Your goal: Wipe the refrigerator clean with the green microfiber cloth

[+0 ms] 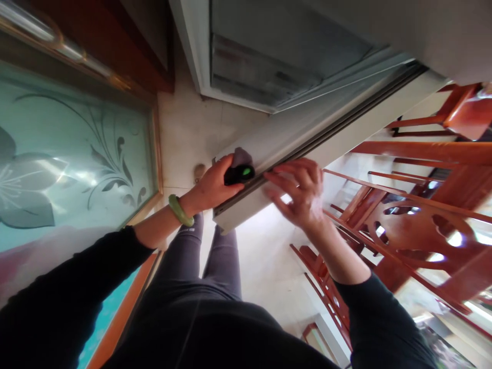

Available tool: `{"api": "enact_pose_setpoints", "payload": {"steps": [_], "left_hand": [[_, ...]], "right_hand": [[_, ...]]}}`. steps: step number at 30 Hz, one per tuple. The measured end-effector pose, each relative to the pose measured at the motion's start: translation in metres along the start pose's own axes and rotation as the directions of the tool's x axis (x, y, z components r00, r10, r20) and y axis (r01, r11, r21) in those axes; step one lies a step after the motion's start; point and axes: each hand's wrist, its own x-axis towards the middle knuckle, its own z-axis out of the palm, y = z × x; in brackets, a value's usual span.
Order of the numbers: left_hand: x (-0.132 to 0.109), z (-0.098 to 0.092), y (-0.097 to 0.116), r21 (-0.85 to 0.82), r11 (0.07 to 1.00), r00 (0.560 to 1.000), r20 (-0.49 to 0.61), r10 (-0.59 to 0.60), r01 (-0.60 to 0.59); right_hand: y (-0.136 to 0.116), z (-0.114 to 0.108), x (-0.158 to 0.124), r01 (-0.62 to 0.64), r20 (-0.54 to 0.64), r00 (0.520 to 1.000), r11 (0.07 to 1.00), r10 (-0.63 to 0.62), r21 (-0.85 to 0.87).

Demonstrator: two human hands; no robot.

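Observation:
My left hand (pixel 215 182), with a green bangle (pixel 180 210) on the wrist, is closed around a small black object (pixel 237 175) with a bright green spot on it. A greyish lump (pixel 243 155) sticks out beyond it; what it is, I cannot tell. Both lie over the near end of a long pale door-like panel (pixel 330 148) with a dark groove along its edge. To the right, my right hand (pixel 302 192) is at the same edge, fingers stretched and apart, slightly blurred. Its fingertips reach the groove, and it holds nothing that I can see.
A pale appliance-like cabinet (pixel 238 97) stands ahead of the panel. On the left is a frosted glass pane (pixel 77 154) with a flower pattern. Reddish wooden chairs (pixel 415 225) crowd the right side. My legs (pixel 225 256) stand on pale flooring (pixel 265 256).

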Motion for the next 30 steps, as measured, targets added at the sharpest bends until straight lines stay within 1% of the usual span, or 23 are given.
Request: {"api": "enact_pose_setpoints", "payload": {"steps": [3,6,9,11,13,15,17,18,20,23,25,26,28,30], "left_hand": [[0.0,0.003,-0.003,0.005,1.0,1.0,-0.027,-0.012,0.012],[-0.002,0.003,-0.001,0.076,0.997,0.998,-0.064,0.018,-0.013],[-0.002,-0.002,0.009,0.136,0.99,0.996,-0.079,0.035,-0.024],[0.004,-0.008,0.021,0.09,0.996,0.999,-0.046,0.024,-0.02],[0.018,-0.013,0.037,0.036,0.998,0.998,-0.022,0.061,-0.06],[0.04,-0.012,0.052,0.05,0.985,0.986,-0.031,0.164,-0.163],[0.066,-0.007,0.066,0.093,0.96,0.963,-0.042,0.268,-0.263],[0.079,-0.004,0.072,0.105,0.95,0.953,-0.039,0.301,-0.296],[0.101,0.004,0.082,0.104,0.94,0.945,-0.004,0.328,-0.326],[0.122,0.011,0.093,0.044,0.952,0.948,0.108,0.298,-0.304],[0.129,0.014,0.098,-0.03,0.972,0.954,0.188,0.235,-0.233],[0.133,0.015,0.1,-0.071,0.979,0.957,0.207,0.202,-0.191],[0.14,0.018,0.102,-0.154,0.981,0.969,0.196,0.15,-0.12],[0.149,0.023,0.103,-0.206,0.975,0.977,0.176,0.123,-0.086]], "right_hand": [[-0.012,0.012,-0.002,-0.046,-0.039,0.998,0.998,0.047,0.03],[-0.017,0.023,0.002,-0.094,-0.075,0.993,0.995,0.096,0.028],[-0.017,0.029,0.004,-0.083,-0.145,0.986,0.996,0.085,0.022],[-0.017,0.032,0.004,-0.074,-0.179,0.981,0.997,0.077,0.024],[-0.017,0.034,0.003,-0.073,-0.194,0.978,0.997,0.077,0.027],[-0.017,0.038,0.002,-0.076,-0.209,0.975,0.997,0.081,0.033],[-0.016,0.042,0.002,-0.073,-0.239,0.968,0.996,0.081,0.042],[-0.015,0.045,0.002,-0.071,-0.259,0.962,0.996,0.08,0.047],[-0.014,0.05,0.001,-0.063,-0.301,0.951,0.997,0.077,0.055],[-0.012,0.056,0.001,-0.06,-0.336,0.938,0.996,0.079,0.066],[-0.012,0.059,0.001,-0.063,-0.347,0.934,0.995,0.085,0.075],[-0.012,0.06,0.002,-0.063,-0.354,0.931,0.995,0.087,0.08],[-0.013,0.061,0.002,-0.06,-0.364,0.927,0.995,0.087,0.085],[-0.013,0.062,0.003,-0.059,-0.365,0.927,0.994,0.087,0.088]]}}
